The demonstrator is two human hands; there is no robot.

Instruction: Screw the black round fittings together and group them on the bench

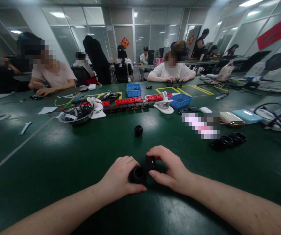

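Observation:
My left hand [125,176] is closed round a black hollow cylindrical fitting [138,175], its round opening facing up. Pinched between the thumb and fingers of my right hand [168,168] is a smooth black ring-shaped cap [150,163], tilted on its side. The two black parts are very close together; I cannot tell whether they touch. Beyond my hands, a ribbed black fitting [138,131] stands upright on the green table [101,143]. Several black rings [238,138] lie to the right, past my right hand.
A metal bowl [75,120] of dark parts sits at the left, beside a white clip stand [96,108]. Red-and-black strips [128,101], blue bins [180,100] and another white clip [164,105] line the middle. A wrench [25,128] lies far left. People sit across the table.

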